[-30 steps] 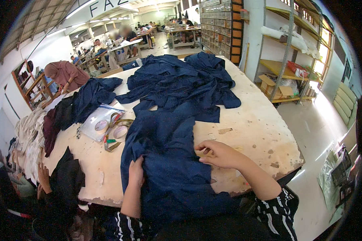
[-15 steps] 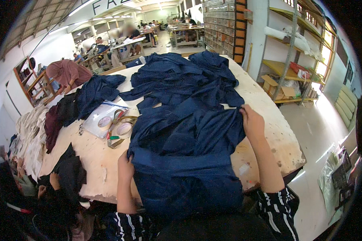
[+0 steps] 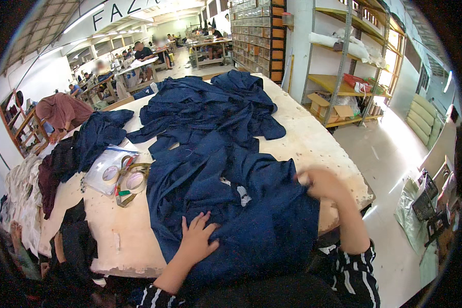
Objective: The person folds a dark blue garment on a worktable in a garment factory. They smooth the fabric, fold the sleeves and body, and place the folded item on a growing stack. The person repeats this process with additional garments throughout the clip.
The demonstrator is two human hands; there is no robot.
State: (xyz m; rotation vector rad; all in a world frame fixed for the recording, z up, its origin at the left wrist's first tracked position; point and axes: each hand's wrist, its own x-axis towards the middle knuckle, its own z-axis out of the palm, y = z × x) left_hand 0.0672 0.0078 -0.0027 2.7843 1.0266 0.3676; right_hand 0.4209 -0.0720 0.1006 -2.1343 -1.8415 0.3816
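Observation:
A navy blue garment point(image 3: 262, 226) lies spread over the near part of the table and hangs past its front edge. My left hand point(image 3: 197, 238) rests flat on it with fingers spread. At the garment's right edge is my right hand point(image 3: 321, 184), bent at the wrist and smeared by motion; whether its fingers grip the cloth cannot be made out. A small whitish patch point(image 3: 243, 195) shows amid the folds between my hands. Beyond, a heap of the same navy cloth point(image 3: 205, 102) covers the far part of the table.
Left of the garment lie tape rolls point(image 3: 134, 180), a strap and a clear plastic bag point(image 3: 100, 172). Dark, maroon and white cloth point(image 3: 23, 190) lines the table's point(image 3: 313, 138) left side, where other people work. Metal shelves point(image 3: 339, 82) stand at the right.
My left hand has let go of the garment's left edge and lies flat further right. My right hand has moved nearer. The garment is spread wider and the whitish patch now shows.

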